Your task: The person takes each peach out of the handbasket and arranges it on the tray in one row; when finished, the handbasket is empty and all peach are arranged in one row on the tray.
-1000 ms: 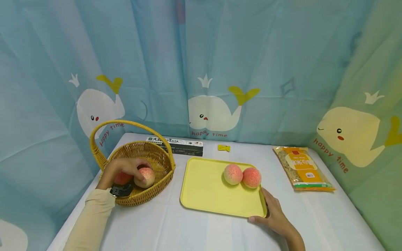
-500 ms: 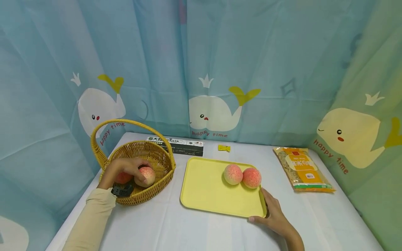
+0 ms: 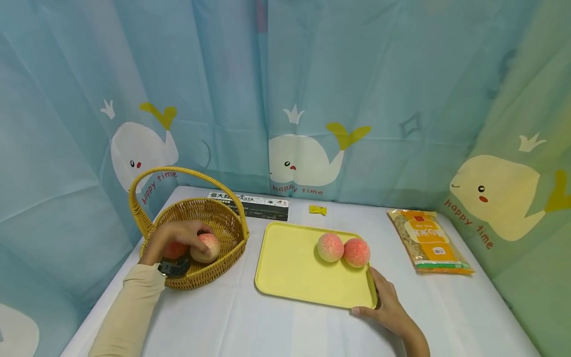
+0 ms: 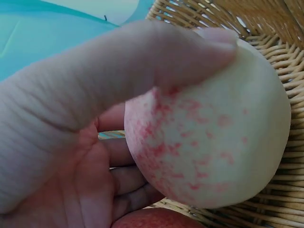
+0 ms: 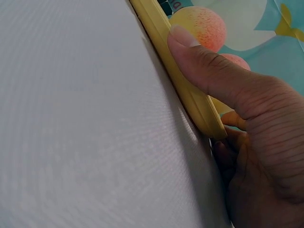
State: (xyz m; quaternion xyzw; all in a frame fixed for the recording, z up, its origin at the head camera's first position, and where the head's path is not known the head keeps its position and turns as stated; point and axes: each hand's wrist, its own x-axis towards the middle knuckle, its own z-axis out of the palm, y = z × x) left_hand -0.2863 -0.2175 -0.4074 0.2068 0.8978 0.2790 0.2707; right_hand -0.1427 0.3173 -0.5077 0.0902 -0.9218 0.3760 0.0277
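Observation:
In the head view, my left hand (image 3: 184, 234) reaches into a yellow wicker basket (image 3: 228, 261) and grips a pale pink peach (image 3: 206, 251). The left wrist view shows my thumb laid over this peach (image 4: 218, 147), fingers curled behind it. A redder peach (image 3: 174, 251) lies beside it in the basket, partly hidden by my hand. My right hand (image 3: 389, 306) holds the near right corner of a yellow tray (image 3: 294, 267), thumb on the front edge and fingers along the right side. Two peaches, one paler (image 3: 330, 247) and one redder (image 3: 357, 253), sit together on the tray.
A black-and-white pasta box (image 3: 263, 207) lies behind the basket. A small yellow wrapped candy (image 3: 318, 209) lies behind the tray, and an orange-and-clear food bag (image 3: 429, 242) at the right. The basket's tall handle (image 3: 187, 170) arches over its opening. A whale-print curtain (image 3: 383, 89) encloses the table.
Hardly anything differs; the view shifts slightly. My left hand stays on the peach in the basket and my right hand stays at the tray corner.

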